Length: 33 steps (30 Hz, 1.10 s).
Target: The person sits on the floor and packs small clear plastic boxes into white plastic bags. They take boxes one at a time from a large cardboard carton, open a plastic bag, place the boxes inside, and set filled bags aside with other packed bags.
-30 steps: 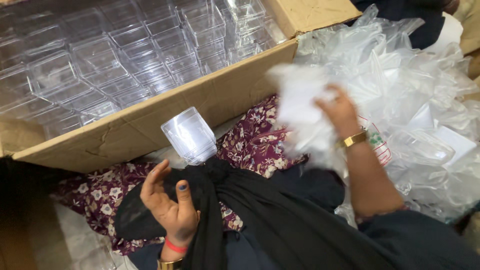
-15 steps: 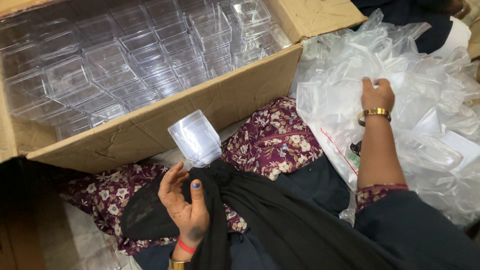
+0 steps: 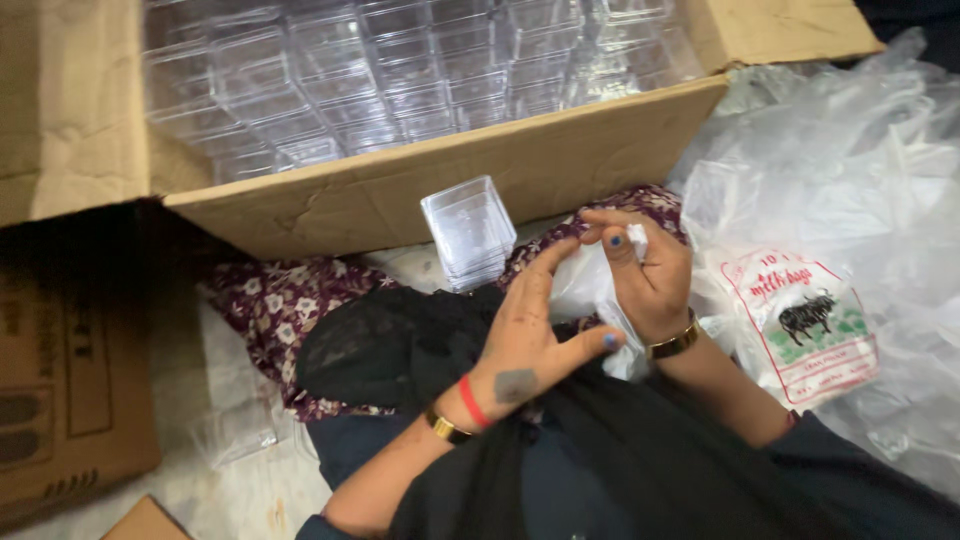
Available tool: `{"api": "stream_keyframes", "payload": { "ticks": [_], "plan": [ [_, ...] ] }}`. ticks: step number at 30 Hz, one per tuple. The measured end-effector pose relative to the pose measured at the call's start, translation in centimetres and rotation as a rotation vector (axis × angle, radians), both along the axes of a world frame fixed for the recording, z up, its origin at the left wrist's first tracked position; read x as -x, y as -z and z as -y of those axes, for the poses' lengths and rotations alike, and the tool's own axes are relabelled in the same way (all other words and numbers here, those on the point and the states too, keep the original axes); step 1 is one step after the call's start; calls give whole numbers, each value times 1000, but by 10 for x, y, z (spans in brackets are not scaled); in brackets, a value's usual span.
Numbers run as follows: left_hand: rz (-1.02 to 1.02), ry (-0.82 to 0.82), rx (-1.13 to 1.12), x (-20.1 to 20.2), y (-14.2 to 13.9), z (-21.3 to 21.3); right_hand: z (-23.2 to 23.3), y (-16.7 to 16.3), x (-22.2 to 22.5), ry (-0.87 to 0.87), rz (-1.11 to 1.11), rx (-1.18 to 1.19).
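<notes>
Beside cardboard box (image 3: 520, 180), hands on clear bag (image 3: 585, 285)

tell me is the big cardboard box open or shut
Open. The cardboard box has its flaps folded outward, and rows of clear plastic containers show inside it from above.

Light: soft, even, fairly bright, from above.
Glare: white sheen on the plastic bags (image 3: 850, 170) and clear containers (image 3: 400, 80).
Shadows: deep beside the cardboard box (image 3: 480, 190), at left.
Blur: slight overall softness, edges included.
</notes>
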<state>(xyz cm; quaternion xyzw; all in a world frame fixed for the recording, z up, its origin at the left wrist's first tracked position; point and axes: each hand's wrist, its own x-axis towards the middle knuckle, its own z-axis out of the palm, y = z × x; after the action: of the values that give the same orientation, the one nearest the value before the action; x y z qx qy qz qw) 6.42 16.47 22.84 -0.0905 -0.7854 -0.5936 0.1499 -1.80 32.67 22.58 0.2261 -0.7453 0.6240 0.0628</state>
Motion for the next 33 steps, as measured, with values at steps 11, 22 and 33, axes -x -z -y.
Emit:
{"api": "stream_keyframes", "payload": {
  "ticks": [11, 22, 33],
  "plan": [
    [297, 134, -465, -19, 24, -8, 22, -19, -10, 211, -523, -426],
    [357, 73, -535, -13, 45, 4, 10, -4, -7, 90, -199, -227],
    [225, -183, -237, -15, 26, 20, -11, 11, 9, -375, 554, 21]
  ]
}}
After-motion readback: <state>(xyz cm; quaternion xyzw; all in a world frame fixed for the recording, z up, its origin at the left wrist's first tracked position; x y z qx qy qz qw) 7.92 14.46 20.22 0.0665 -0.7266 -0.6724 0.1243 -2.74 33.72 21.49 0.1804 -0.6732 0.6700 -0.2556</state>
